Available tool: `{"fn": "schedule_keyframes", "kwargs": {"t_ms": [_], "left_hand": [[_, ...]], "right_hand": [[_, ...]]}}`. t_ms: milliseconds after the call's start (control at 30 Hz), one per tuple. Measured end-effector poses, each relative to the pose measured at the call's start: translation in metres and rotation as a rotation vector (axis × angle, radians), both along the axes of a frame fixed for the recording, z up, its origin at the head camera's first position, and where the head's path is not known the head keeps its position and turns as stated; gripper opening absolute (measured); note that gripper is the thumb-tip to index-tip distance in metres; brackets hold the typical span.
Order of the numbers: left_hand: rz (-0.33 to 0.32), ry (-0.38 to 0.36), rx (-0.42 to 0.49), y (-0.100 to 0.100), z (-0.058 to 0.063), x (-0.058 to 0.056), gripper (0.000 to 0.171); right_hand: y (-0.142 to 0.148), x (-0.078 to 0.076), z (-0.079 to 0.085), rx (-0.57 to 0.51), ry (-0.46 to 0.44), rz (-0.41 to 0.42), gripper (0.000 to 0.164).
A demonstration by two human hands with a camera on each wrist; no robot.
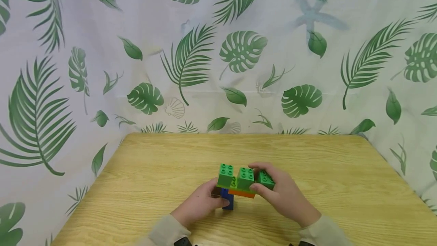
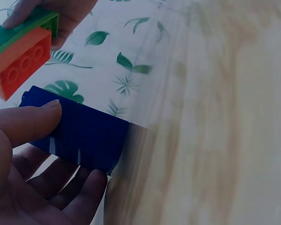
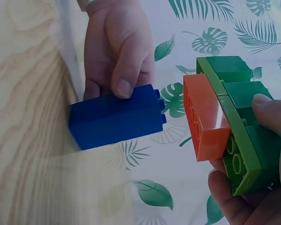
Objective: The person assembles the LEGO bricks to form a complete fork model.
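My left hand (image 1: 198,203) grips a blue toy brick tower (image 1: 230,203), thumb on one side and fingers on the other. The tower stands upright with its studs (image 3: 162,107) on top and its base at the tabletop. To its right, my right hand (image 1: 290,197) holds a green toy brick assembly (image 1: 225,178) between thumb and fingers. This has a long light-green plate (image 3: 243,161) with three darker green bricks on top. An orange brick (image 3: 208,117) is fixed underneath, its hollow underside facing down. A gap separates the orange brick from the blue studs in the right wrist view.
Both hands work over a wood-grain table (image 1: 164,155), near its front edge. Behind and beside it hangs a white cloth (image 1: 205,117) printed with green leaves. Dark bands (image 1: 182,241) circle the wrists over light sleeves.
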State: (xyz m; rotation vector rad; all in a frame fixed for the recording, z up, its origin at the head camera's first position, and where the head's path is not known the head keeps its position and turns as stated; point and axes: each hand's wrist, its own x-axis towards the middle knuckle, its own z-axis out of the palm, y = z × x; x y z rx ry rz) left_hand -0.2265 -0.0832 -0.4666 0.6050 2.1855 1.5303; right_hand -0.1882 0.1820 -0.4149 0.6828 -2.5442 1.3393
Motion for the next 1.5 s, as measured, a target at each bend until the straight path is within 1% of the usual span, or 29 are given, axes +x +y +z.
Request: {"fn": "schedule_keyframes", "kwargs": {"t_ms": [200, 300, 467, 600, 667, 733, 800, 933, 1033, 1100, 1200, 1233, 1300, 1500], "left_hand": [[-0.008, -0.044, -0.010, 0.018, 0.003, 0.007, 0.046], [-0.025, -0.042, -0.009, 0.024, 0.003, 0.009, 0.048], [-0.069, -0.032, 0.048, 0.032, 0.001, 0.010, 0.055], [-0.087, -0.055, 0.087, 0.032, 0.000, 0.011, 0.057], [-0.088, -0.065, 0.100, 0.028, 0.004, 0.011, 0.058], [-0.082, -0.063, 0.121, 0.022, 0.011, 0.010, 0.060], [-0.071, -0.031, 0.132, 0.015, 0.020, 0.008, 0.062], [-0.013, 0.062, 0.117, 0.006, 0.038, 0.009, 0.067], [0.021, 0.135, 0.085, 0.005, 0.048, 0.012, 0.068], [0.020, 0.198, 0.062, 0.007, 0.053, 0.014, 0.067], [0.008, 0.289, 0.012, 0.009, 0.056, 0.015, 0.063], [0.001, 0.307, -0.001, 0.009, 0.056, 0.016, 0.062], [-0.007, 0.324, -0.024, 0.010, 0.056, 0.016, 0.059], [-0.021, 0.334, -0.060, 0.010, 0.054, 0.015, 0.055]], "right_hand": [[0.004, -0.001, 0.005, 0.009, 0.018, 0.000, 0.041], [0.005, -0.001, 0.006, 0.017, 0.022, 0.005, 0.041], [0.007, -0.002, 0.007, 0.027, 0.039, 0.014, 0.040], [0.006, -0.002, 0.007, 0.031, 0.046, 0.025, 0.040], [0.006, -0.002, 0.007, 0.035, 0.044, 0.026, 0.040], [0.006, -0.002, 0.008, 0.039, 0.044, 0.030, 0.040], [0.005, -0.002, 0.009, 0.046, 0.046, 0.029, 0.041], [0.004, -0.002, 0.011, 0.057, 0.047, 0.027, 0.041], [0.005, -0.001, 0.011, 0.053, 0.038, 0.031, 0.041], [0.005, -0.002, 0.010, 0.046, 0.032, 0.037, 0.041], [0.005, -0.003, 0.007, 0.048, 0.033, 0.048, 0.041], [0.005, -0.004, 0.007, 0.049, 0.031, 0.053, 0.040], [0.005, -0.004, 0.005, 0.053, 0.026, 0.061, 0.040], [0.006, -0.004, 0.001, 0.049, -0.002, 0.069, 0.041]]}}
